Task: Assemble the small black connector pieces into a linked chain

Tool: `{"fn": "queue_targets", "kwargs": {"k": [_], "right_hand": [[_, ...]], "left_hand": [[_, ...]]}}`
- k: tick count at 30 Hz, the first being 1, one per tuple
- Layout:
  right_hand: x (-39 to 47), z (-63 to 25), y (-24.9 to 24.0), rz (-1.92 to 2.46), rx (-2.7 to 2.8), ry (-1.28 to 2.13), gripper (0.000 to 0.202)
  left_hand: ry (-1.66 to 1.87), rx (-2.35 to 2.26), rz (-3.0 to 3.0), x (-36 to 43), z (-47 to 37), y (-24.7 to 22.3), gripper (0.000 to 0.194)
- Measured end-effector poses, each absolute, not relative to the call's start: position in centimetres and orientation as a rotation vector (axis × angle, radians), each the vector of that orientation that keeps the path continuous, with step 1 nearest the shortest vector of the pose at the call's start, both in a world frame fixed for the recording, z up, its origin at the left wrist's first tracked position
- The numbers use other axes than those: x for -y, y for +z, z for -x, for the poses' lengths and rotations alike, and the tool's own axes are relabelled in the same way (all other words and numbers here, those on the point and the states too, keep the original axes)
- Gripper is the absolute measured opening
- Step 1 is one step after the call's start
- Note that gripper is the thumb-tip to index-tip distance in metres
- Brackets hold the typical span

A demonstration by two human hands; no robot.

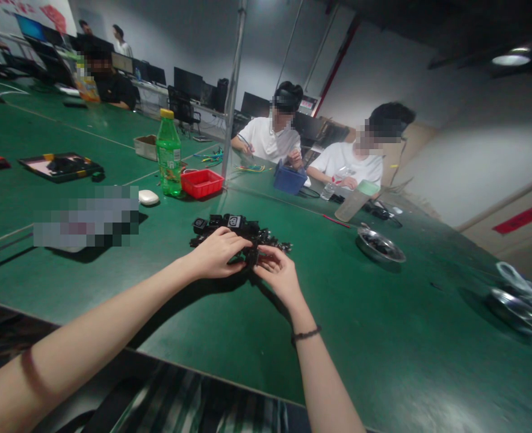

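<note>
On the green table, a cluster of small black plastic parts lies just beyond my hands; one piece has a white square mark on top. My left hand reaches in with its fingers closed on a small black part at the near side of the cluster. From the other side, my right hand pinches the same part between thumb and fingertips. My fingers cover much of it, so its exact kind is unclear.
Left of the cluster stand a green drink bottle, a red plastic bin and a white case. To the right sit a metal bowl with dark pieces and another metal bowl. Two people in white work across the table, behind a blue bin.
</note>
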State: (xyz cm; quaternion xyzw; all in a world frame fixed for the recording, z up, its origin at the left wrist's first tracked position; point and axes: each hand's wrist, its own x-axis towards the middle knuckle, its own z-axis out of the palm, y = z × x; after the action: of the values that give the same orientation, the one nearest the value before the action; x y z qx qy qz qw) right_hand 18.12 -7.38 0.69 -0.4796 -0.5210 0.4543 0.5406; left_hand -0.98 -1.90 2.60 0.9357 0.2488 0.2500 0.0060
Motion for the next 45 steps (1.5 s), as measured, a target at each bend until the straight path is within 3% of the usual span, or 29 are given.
{"fn": "queue_targets", "kwargs": {"k": [45], "right_hand": [[7.43,-18.48,0.44,1.159,1.398,0.933,0.041]], "left_hand": [[0.825,-0.769,-2.955,1.94,1.04,2.52,0.035]]}}
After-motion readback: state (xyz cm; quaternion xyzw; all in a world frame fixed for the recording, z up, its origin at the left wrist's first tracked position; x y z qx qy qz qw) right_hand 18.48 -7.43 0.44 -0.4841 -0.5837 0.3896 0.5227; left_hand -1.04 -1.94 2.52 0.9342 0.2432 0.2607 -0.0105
